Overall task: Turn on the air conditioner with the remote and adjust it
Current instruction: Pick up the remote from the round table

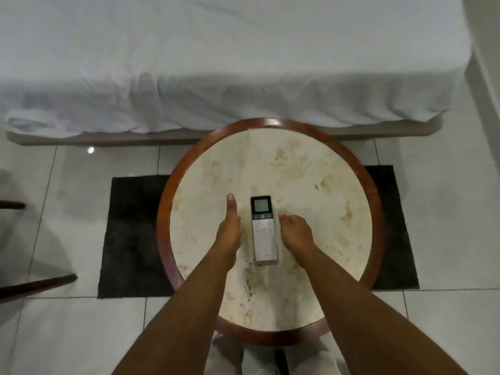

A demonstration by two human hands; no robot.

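Evidently the task had barely begun. The remote [264,230] lay flat on the round bench [311,185], just below the centre of the frame, its small screen end pointing toward the bed [216,63] at the top. Neither hand had it. The left hand [228,231] sat just beside the remote's left edge with the thumb stretched forward and the other fingers folded under; the right hand [293,231] sat just beside its right edge, loosely curled, thumb tip close to the button strip. Each grip held nothing, and whether any fingertip touched the remote's sides could not be told from above. Judging by this, picking up, aiming, switching on and adjusting all remained to be done.

Plenty was hard to make out. The air conditioner itself was nowhere in the frame. The remote's screen looked pale grey-green, but no digits were legible, so whether the unit was on could not be read. Button markings below the screen were mostly too small to tell, and the curled fingers hid under each palm. A dark mat [130,239] under the bench was partly covered, and dark wooden pieces at the left edge were cut off.
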